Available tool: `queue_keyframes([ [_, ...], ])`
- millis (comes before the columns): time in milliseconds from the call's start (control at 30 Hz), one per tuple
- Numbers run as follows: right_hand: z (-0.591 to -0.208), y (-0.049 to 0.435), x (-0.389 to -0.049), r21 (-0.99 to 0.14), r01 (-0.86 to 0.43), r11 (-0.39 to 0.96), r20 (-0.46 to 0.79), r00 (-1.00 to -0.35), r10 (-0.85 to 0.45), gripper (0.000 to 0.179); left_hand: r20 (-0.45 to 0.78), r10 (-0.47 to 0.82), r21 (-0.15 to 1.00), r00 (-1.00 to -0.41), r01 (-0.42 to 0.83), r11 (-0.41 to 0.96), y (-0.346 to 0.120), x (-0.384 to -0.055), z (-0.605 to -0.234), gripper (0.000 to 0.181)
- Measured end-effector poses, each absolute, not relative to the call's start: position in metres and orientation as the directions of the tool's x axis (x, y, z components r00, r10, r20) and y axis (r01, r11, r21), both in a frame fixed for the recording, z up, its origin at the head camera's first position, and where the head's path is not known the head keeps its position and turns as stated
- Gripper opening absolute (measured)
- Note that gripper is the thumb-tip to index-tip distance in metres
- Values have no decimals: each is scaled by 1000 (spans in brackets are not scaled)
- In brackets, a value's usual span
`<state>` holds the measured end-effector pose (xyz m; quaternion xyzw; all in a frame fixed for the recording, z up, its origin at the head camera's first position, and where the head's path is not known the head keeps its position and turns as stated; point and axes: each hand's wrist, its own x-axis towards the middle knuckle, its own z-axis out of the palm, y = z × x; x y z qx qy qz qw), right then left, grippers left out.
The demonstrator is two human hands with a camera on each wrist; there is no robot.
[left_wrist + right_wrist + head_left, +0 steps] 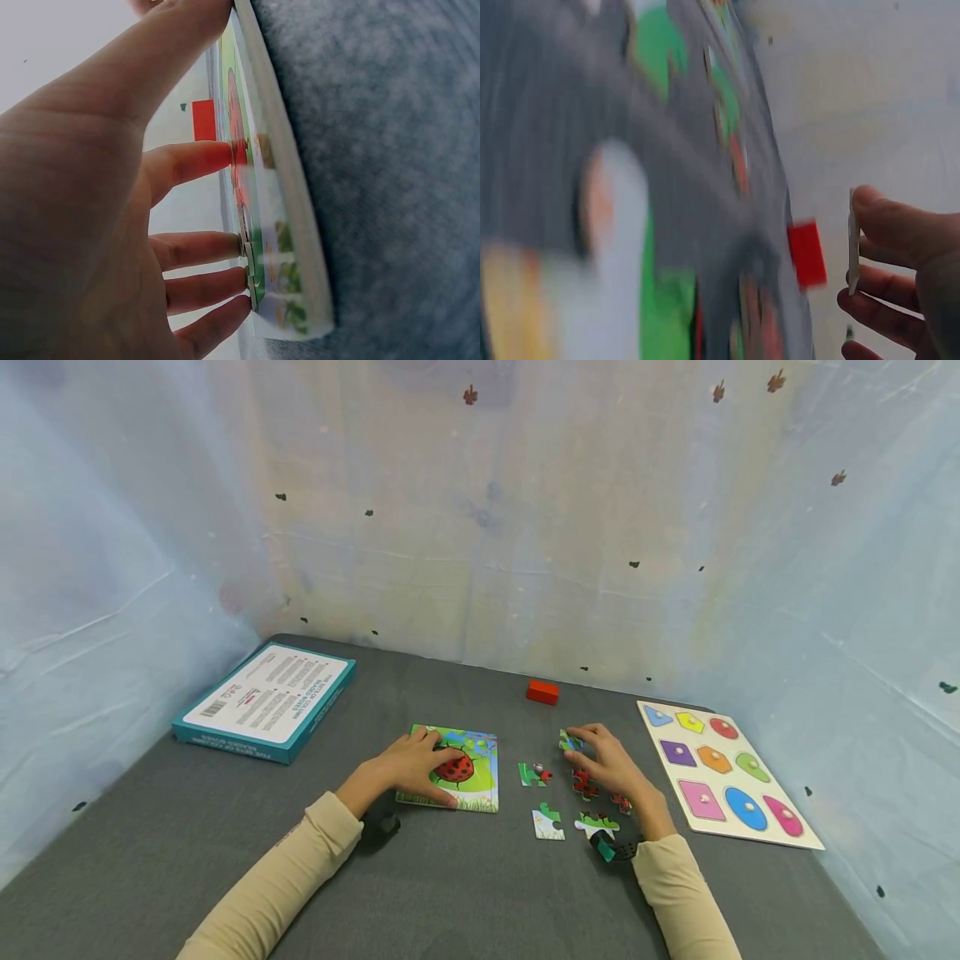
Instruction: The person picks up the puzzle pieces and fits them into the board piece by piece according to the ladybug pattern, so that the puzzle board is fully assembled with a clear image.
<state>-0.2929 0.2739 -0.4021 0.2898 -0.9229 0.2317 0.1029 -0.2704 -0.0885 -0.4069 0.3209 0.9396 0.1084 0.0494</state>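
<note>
My left hand (pixel 408 767) rests on a ladybug jigsaw board (pixel 482 770), its fingers spread over the picture. The left wrist view shows these fingers nearly straight, with their tips touching the face of the board (pixel 274 217). My right hand (pixel 615 768) pinches a green and blue jigsaw piece (pixel 568 741) between thumb and fingers. In the right wrist view that piece (pixel 853 244) appears edge-on, raised off the table. Loose pieces lie around this hand: a green one with red (pixel 529 774), a white and green one (pixel 548 824), red ones (pixel 583 783) and a wider white-green one (pixel 597 823).
A teal box (pixel 266 697) lies at the back left. Towards the back of the grey table (pixel 465 893) sits a red block (pixel 542 692). A wooden shape board (pixel 667 802) with knobbed pieces lies at the right. Pale sheeting (pixel 480 527) encloses the back and sides.
</note>
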Motion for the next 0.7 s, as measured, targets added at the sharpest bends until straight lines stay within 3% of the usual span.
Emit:
queue_keyframes([
  [200,-395,235,-290,-317,-660,682,359,-749,-558,43,-3,621,218,-783,606,765,-89,-271,-409,82],
  [700,-388,167,-286,-250,-740,625,346,-671,-656,41,-7,623,195,-782,610,768,-88,-273,-410,83],
])
